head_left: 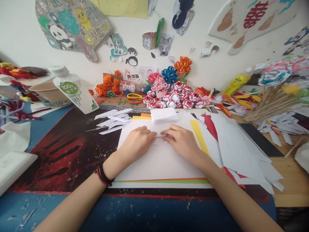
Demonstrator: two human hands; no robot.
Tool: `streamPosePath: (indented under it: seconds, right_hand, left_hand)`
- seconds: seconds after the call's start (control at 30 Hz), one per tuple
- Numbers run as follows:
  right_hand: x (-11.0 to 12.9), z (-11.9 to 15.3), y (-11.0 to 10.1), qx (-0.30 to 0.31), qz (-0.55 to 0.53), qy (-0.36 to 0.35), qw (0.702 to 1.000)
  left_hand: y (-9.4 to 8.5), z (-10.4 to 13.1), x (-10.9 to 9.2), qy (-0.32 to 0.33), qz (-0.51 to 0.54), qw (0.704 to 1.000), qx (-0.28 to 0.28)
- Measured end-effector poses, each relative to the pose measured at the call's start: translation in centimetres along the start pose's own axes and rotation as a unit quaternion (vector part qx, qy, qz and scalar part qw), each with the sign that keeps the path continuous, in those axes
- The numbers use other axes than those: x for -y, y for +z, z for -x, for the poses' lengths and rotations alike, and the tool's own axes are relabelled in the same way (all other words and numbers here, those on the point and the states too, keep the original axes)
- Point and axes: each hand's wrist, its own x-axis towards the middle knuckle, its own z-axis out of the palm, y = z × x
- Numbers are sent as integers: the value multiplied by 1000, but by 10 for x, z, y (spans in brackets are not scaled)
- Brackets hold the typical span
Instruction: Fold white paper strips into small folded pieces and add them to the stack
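My left hand [142, 139] and my right hand [180, 138] meet over a stack of large white paper [156, 164] in the middle. Between them, the closed fingers of both hands pinch a small white paper strip [159, 135] by its ends. Just beyond my fingers lies a stack of small white paper rectangles [164, 115]. White paper strips [115, 120] are heaped beyond my left hand. A yellow strip [200, 137] rests to the right of my right hand.
White paper sheets [238, 141] spread at the right, beside a black board [260, 139]. Paper flowers [178, 96] line the wall at the back. A white bottle [74, 90] leans at the back left; a white box [14, 169] is at the left edge.
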Motion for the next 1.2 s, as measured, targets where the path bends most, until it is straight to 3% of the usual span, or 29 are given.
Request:
streamPosePath:
  seconds: [0.2, 0.57, 0.87, 1.2]
  right_hand:
    - [1, -3, 0, 2, -81, 25, 996]
    - [-1, -9, 2, 34, -265, 85, 960]
    - [-4, -9, 0, 68, -326, 111, 936]
    - [-4, -9, -3, 78, -339, 115, 930]
  left_hand:
    - [10, -8, 5, -68, 106, 991, -39]
    - [4, -8, 9, -121, 255, 959, -4]
    - [-2, -9, 6, -143, 288, 947, -16]
    - [-9, -8, 3, -132, 307, 942, -6]
